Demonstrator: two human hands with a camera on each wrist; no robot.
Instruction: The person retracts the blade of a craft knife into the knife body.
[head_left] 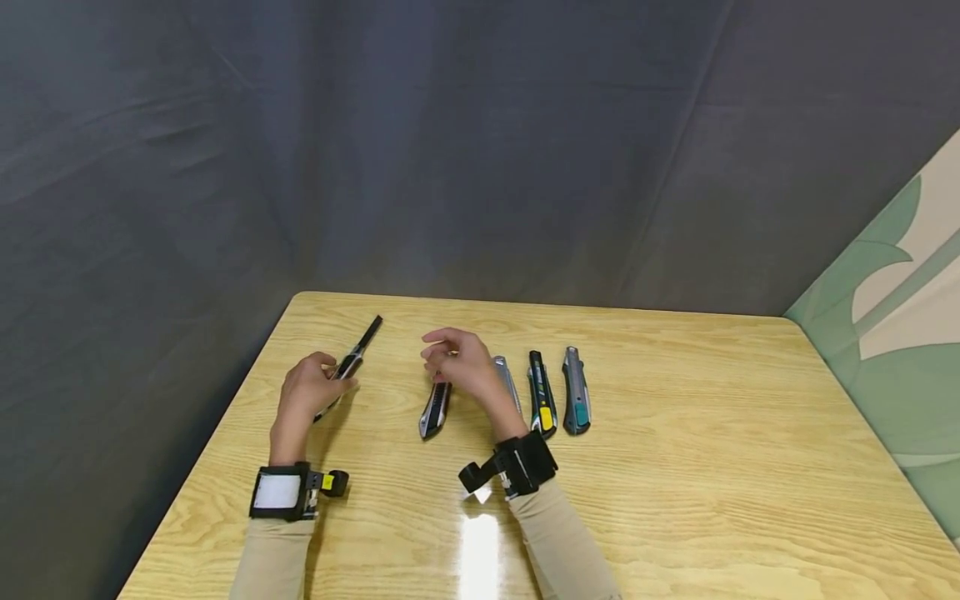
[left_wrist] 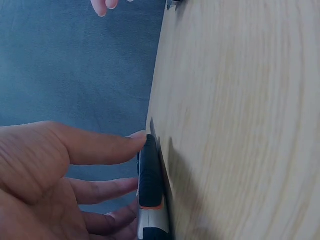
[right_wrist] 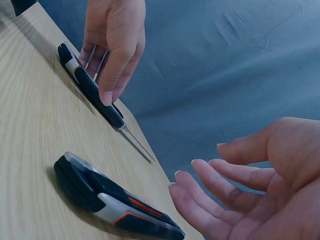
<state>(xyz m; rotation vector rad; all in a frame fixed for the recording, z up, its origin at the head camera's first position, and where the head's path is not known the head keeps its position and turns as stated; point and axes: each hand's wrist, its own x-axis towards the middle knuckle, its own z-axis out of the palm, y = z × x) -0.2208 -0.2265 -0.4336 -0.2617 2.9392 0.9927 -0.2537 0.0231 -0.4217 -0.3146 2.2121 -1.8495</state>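
Observation:
On the left side of the table, my left hand (head_left: 306, 387) pinches a black and silver utility knife (head_left: 349, 365) between thumb and fingers. Its long dark blade (head_left: 371, 330) is out and points toward the far edge. In the right wrist view the knife (right_wrist: 89, 89) lies low, close over the wood. My right hand (head_left: 467, 362) hovers with loosely bent fingers and holds nothing. Nearest to it is a second black and silver utility knife (head_left: 434, 414) with orange trim, its far end hidden under the hand in the head view.
Right of the second knife lie a silver cutter (head_left: 506, 377), partly behind my right arm, a black cutter with a yellow slider (head_left: 542, 392) and a grey cutter with a teal slider (head_left: 576, 392). A dark cloth (head_left: 480, 167) hangs behind the wooden table (head_left: 712, 450).

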